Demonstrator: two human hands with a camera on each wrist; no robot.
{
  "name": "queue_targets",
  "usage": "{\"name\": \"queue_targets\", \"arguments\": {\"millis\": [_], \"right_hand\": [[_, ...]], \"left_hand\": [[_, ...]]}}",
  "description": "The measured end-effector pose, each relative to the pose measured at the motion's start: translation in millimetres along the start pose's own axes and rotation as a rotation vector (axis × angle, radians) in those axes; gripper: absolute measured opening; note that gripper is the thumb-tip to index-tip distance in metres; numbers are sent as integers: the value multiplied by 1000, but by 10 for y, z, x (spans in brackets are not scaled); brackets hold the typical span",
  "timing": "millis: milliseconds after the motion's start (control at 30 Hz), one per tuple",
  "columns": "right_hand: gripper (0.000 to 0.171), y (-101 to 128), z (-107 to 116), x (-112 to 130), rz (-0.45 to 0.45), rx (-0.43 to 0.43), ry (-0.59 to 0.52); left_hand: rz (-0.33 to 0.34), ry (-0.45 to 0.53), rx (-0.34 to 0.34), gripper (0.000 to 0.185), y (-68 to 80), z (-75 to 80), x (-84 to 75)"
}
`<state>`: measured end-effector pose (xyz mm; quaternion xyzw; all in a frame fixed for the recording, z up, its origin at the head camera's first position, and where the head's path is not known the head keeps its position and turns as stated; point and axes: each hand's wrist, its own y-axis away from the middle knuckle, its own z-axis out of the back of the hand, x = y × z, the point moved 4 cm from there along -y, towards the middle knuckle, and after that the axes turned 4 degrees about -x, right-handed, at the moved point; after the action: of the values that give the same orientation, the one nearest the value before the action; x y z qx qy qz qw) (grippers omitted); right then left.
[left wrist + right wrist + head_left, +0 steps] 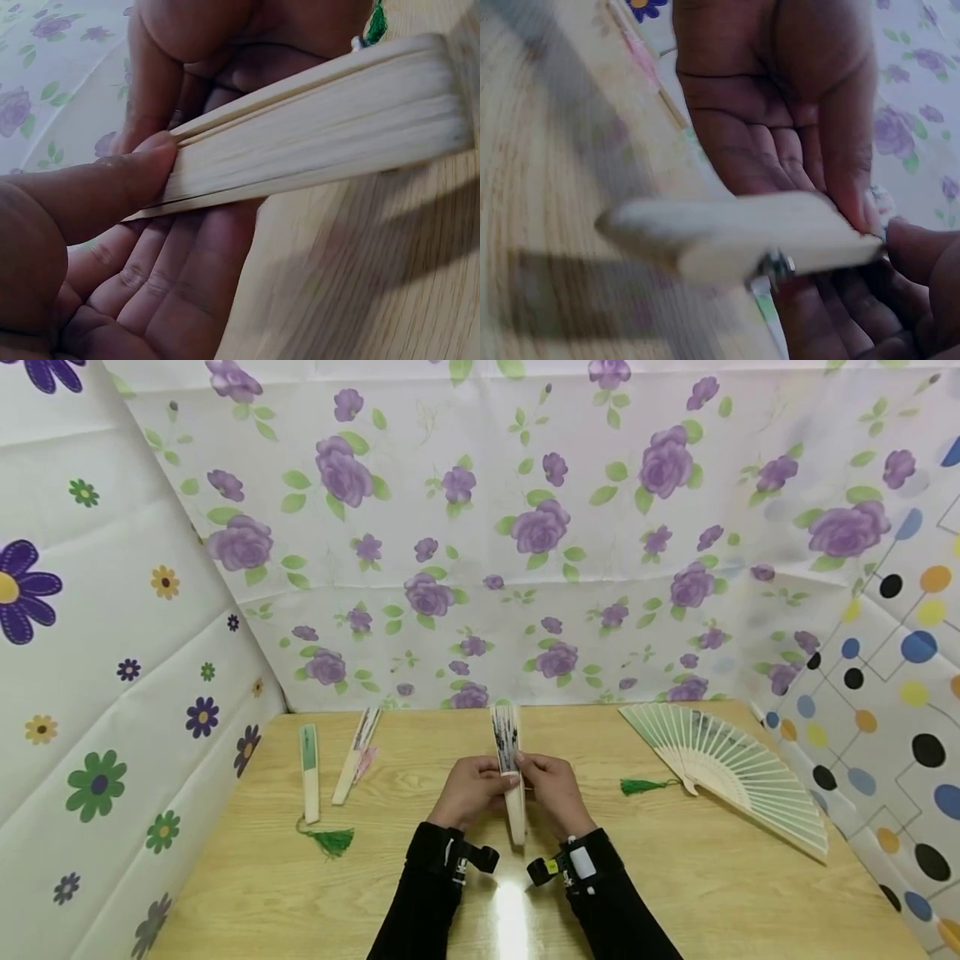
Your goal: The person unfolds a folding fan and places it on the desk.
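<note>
Head view: left hand [468, 789] and right hand [553, 787] pinch the folded fan [510, 768], lengthwise away from the person.

Wooden table [675, 893] with three fans [731, 770].

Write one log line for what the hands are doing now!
left hand: holds closed fan | right hand: holds same fan | open fan: on table
</note>
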<state>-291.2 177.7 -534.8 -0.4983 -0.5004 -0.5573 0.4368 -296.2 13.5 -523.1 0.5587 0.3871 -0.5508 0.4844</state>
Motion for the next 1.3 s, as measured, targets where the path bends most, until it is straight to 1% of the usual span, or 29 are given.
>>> {"name": "queue_targets", "arguments": {"millis": [133,233,467,667,833,1067,1300], "right_hand": [[37,-27,47,-1,-26,55,1],[35,-27,75,0,-39,66,-2],[30,2,95,7,-43,20,5],[30,20,116,57,-37,-27,-18],[32,17,119,74,-38,-35,-31],[31,20,118,98,-52,-41,-23],[31,6,132,75,-63,-54,-21]], "left_hand": [[-3,3,0,19,-26,-5,-19],[14,9,5,20,-32,-14,-9],[28,30,21,26,-2,-25,23],[24,58,0,26,-13,-30,4],[33,87,-3,26,-26,-36,-7],[34,88,-13,28,-38,-30,-18],[48,136,-12,29,-38,-46,-18]]}}
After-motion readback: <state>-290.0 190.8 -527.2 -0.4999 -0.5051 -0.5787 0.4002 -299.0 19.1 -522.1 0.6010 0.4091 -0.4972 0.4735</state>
